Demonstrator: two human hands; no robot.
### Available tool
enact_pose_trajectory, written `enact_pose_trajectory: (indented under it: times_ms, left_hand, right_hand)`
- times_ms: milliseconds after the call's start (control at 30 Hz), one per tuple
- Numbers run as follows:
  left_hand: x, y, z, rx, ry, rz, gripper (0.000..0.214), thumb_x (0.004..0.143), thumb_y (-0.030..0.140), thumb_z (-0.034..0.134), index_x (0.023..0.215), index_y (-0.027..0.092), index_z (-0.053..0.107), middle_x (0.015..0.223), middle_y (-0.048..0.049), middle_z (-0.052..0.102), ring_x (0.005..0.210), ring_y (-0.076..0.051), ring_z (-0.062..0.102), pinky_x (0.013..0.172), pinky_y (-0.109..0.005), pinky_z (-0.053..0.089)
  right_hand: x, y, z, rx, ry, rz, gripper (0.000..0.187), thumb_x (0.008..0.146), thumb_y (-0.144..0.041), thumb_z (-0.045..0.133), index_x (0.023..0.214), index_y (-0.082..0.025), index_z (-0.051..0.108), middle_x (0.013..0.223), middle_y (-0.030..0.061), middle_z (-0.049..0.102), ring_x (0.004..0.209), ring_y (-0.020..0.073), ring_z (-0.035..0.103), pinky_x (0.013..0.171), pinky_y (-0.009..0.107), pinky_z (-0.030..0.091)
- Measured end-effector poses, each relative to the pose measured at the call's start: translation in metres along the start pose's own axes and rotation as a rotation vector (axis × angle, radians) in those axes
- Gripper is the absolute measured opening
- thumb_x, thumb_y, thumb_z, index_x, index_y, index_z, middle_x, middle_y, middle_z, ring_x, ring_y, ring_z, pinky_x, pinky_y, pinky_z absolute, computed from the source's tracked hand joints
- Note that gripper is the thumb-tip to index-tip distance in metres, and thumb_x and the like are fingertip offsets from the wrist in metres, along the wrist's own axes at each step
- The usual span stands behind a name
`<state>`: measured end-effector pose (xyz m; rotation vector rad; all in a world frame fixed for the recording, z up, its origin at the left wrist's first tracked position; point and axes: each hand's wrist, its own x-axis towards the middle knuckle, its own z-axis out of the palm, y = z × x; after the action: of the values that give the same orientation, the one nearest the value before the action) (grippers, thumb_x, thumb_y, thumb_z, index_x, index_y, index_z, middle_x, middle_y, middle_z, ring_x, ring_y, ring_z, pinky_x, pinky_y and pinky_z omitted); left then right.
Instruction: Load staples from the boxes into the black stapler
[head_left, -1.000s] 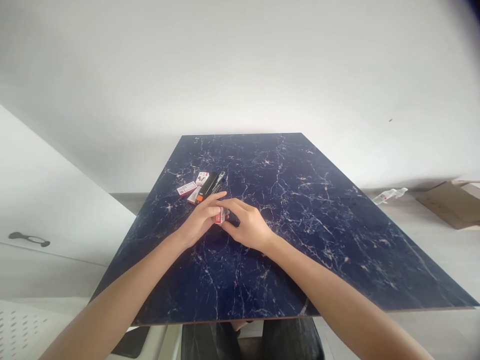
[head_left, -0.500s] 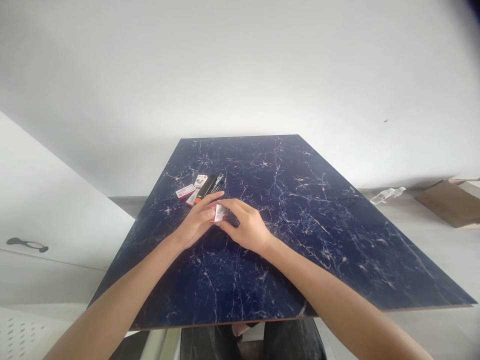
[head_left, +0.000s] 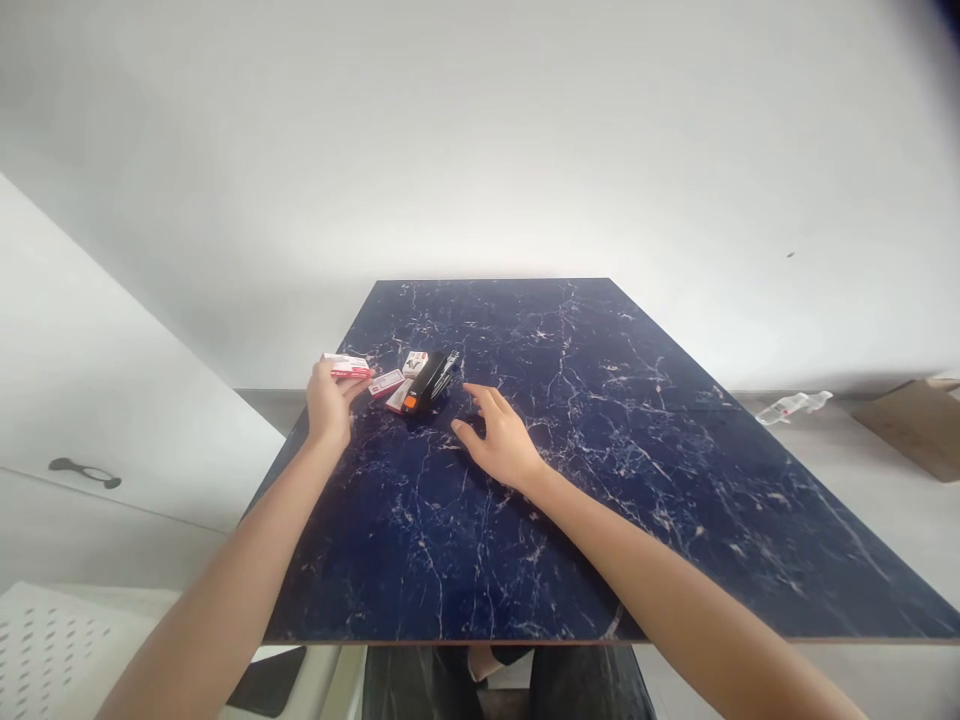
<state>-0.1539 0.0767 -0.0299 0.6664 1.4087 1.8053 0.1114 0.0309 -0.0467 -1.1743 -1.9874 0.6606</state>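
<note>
My left hand (head_left: 328,405) is raised near the table's left edge, pinching a small red and white box (head_left: 346,366) between thumb and fingers. My right hand (head_left: 496,443) rests on the dark blue marble table (head_left: 600,450) with its fingers spread, holding nothing. Just beyond the right hand's fingertips lies a black stapler (head_left: 427,380) with an orange spot. Two more small red and white boxes (head_left: 396,381) lie next to the stapler, between it and the box in my left hand.
A white cabinet with a dark handle (head_left: 82,470) stands at the left. On the floor to the right lie a plastic bottle (head_left: 795,405) and a cardboard box (head_left: 919,425). A perforated white surface (head_left: 45,640) is at the lower left.
My hands were together on a small box at the table's middle. The left hand has carried the box away to the left, and the right hand has opened flat.
</note>
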Motion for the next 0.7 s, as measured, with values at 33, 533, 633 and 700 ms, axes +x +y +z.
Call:
enact_pose_trajectory:
  times_ms: [33, 533, 633, 700]
  left_hand:
    - [0.004, -0.004, -0.002, 0.034, -0.003, 0.012, 0.019, 0.085, 0.035, 0.052, 0.087, 0.017, 0.06, 0.073, -0.004, 0.069, 0.076, -0.022, 0.075, 0.083, -0.037, 0.062]
    - [0.013, -0.027, -0.017, 0.422, -0.299, 0.176, 0.046, 0.098, 0.056, 0.054, 0.131, 0.024, 0.053, 0.131, -0.0096, 0.066, 0.119, -0.023, 0.066, 0.103, -0.04, 0.051]
    - [0.011, -0.023, -0.021, 0.59, -0.377, 0.244, 0.046, 0.101, 0.057, 0.048, 0.135, 0.027, 0.054, 0.134, -0.0082, 0.065, 0.119, -0.024, 0.065, 0.103, -0.04, 0.05]
    - [0.01, -0.021, -0.023, 0.747, -0.402, 0.286, 0.042, 0.101, 0.055, 0.047, 0.131, 0.028, 0.058, 0.129, -0.008, 0.069, 0.115, -0.027, 0.067, 0.101, -0.042, 0.05]
  right_hand:
    - [0.004, 0.004, 0.003, -0.007, -0.018, 0.034, 0.055, 0.099, -0.039, 0.058, 0.149, -0.022, 0.045, 0.145, 0.0154, 0.055, 0.133, 0.0333, 0.055, 0.109, 0.054, 0.05]
    - [0.107, 0.045, 0.038, -0.126, -0.079, 0.136, 0.074, 0.081, -0.02, 0.056, 0.153, -0.01, 0.043, 0.149, 0.0169, 0.055, 0.138, 0.0377, 0.048, 0.118, 0.052, 0.037]
    - [0.108, 0.05, 0.037, -0.091, -0.079, 0.166, 0.075, 0.081, -0.021, 0.056, 0.154, -0.012, 0.042, 0.147, 0.0147, 0.058, 0.137, 0.0376, 0.049, 0.115, 0.051, 0.041]
    - [0.106, 0.051, 0.037, -0.078, -0.079, 0.158, 0.075, 0.08, -0.021, 0.057, 0.153, -0.013, 0.044, 0.148, 0.0146, 0.057, 0.138, 0.0369, 0.048, 0.115, 0.05, 0.041]
